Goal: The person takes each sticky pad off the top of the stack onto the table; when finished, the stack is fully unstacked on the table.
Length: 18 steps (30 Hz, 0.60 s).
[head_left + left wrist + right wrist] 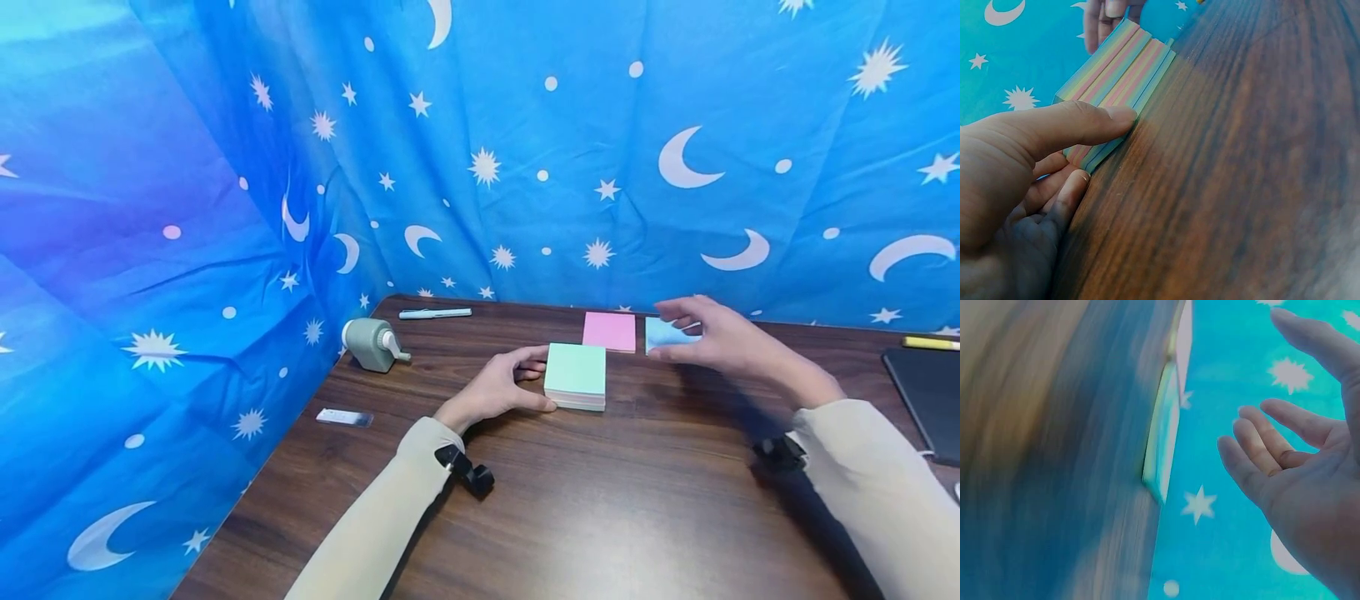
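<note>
A thick pad of sticky notes with a mint-green top lies on the dark wooden table. My left hand grips the pad's left side, thumb on the near edge and fingers on the far edge. In the left wrist view the thumb presses the pad's striped side. My right hand hovers open just above a loose light-blue note behind the pad, holding nothing. The right wrist view shows its fingers spread and the pad's edge, blurred.
A pink note lies beside the blue one. At the back left are a pale pen, a grey-green desk gadget and a small clear strip. A dark tablet and yellow pen lie at right. Blue star-printed cloth walls the table.
</note>
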Available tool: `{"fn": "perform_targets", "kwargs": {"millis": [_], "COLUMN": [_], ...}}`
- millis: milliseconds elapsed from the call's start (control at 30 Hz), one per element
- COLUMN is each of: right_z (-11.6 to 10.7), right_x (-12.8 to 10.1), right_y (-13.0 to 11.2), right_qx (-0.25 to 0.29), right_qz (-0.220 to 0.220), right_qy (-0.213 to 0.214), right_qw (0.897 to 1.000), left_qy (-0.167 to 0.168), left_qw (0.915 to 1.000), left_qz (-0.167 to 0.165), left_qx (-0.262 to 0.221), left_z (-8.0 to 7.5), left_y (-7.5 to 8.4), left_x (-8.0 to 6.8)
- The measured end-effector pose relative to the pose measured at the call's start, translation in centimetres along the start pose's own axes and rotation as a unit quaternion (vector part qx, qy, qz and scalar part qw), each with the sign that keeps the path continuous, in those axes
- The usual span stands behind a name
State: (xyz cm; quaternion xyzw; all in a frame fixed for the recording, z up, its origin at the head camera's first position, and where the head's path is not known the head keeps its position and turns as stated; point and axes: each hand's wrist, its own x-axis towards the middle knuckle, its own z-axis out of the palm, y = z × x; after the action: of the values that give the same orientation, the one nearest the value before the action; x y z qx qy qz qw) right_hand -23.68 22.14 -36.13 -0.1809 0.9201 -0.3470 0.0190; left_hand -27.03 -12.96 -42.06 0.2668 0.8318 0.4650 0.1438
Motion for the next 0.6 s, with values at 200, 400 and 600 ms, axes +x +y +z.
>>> {"fn": "perform_targets", "kwargs": {"millis": [200,400,600], "right_z": [1.7,3.4,4.8], "right_x": [0.1,0.1,0.5], "right_y": [-2.3,-3.3,-3.8], "right_qx": [0.046,0.059,0.060], "right_qz": [0.012,0.005,-0.022], "right_qy": [-0.006,-0.006,-0.014], "right_qw": [0.999,0.998,0.998], "left_qy": [0.001,-0.002,-0.002], "left_qw": [1.0000,1.0000,1.0000], "left_qz": [-0.002,0.001,0.003], "left_qx": [-0.003,-0.006,-0.005], "left_z": [0.2,0.3,0.1], "left_y": [-0.1,-0.3,-0.2], "left_x": [-0.1,0.0,-0.2]}}
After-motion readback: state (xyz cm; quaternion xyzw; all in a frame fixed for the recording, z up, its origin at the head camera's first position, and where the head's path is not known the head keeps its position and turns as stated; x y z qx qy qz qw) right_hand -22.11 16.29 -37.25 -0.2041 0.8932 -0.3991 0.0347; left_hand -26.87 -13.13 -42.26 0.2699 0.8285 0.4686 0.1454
